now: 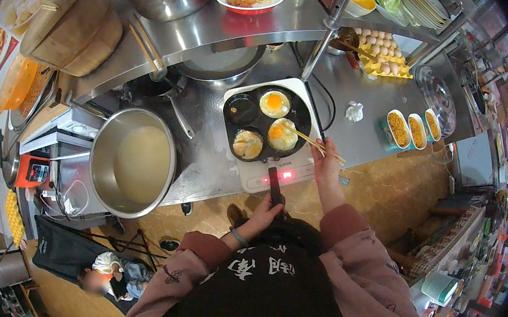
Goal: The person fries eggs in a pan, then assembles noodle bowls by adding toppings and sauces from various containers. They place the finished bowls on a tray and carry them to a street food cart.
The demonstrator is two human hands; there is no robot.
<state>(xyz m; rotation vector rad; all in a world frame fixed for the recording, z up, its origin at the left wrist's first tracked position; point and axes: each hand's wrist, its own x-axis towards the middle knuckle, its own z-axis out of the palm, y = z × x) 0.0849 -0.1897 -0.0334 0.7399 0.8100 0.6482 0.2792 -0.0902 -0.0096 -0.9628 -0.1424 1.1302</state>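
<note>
A black egg pan (262,120) with round wells sits on a white induction cooker (256,180) whose panel glows red. My left hand (262,217) grips the pan handle (274,185). In my right hand (325,163) is a pair of wooden chopsticks (306,138), their tips on the fried egg (283,136) in the near right well. Another fried egg (274,104), yolk up, lies in the far right well. The near left well holds a browned, folded-looking egg (247,144). Only a small scrap of food shows in the far left well.
A big steel pot (98,158) of cloudy liquid stands left of the cooker. Three tubs of noodles (398,129) and crumpled tissue (355,111) are on the right. Yellow trays (400,72) hold eggs behind. A steel shelf (260,28) overhangs the back. A person (120,275) reclines at lower left.
</note>
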